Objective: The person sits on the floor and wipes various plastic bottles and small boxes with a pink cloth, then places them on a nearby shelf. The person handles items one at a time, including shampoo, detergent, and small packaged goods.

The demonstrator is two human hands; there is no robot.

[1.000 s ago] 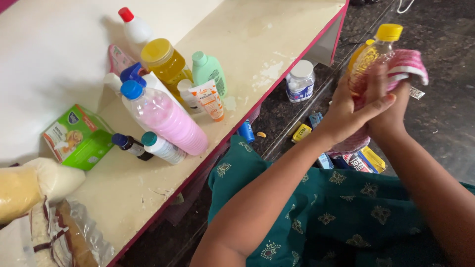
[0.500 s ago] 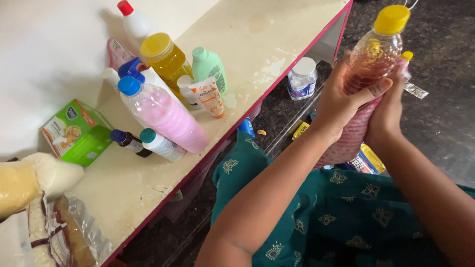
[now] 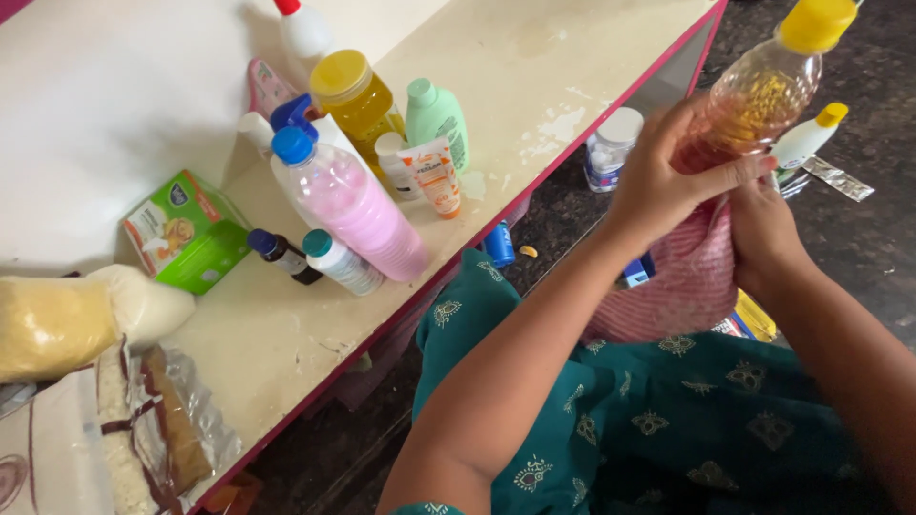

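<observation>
My left hand (image 3: 668,181) grips a clear bottle of amber liquid (image 3: 754,105) with a yellow cap, held up over the dark floor at the right. My right hand (image 3: 763,234) is below it, pressing a pink striped cloth (image 3: 682,286) against the bottle's lower part. The cloth hangs down over my green patterned clothing.
A cream shelf with a red edge (image 3: 534,76) carries a pink liquid bottle (image 3: 358,215), a yellow jar (image 3: 358,95), a green bottle (image 3: 437,113), tubes, small bottles, a green box (image 3: 186,234) and food bags (image 3: 86,324). A white jar (image 3: 611,148), a small white bottle (image 3: 806,138) and packets lie on the floor.
The bottle has stayed in my left hand and now leans more to the right. The cloth has slid from around the bottle's upper part down to its base. The view shifted slightly.
</observation>
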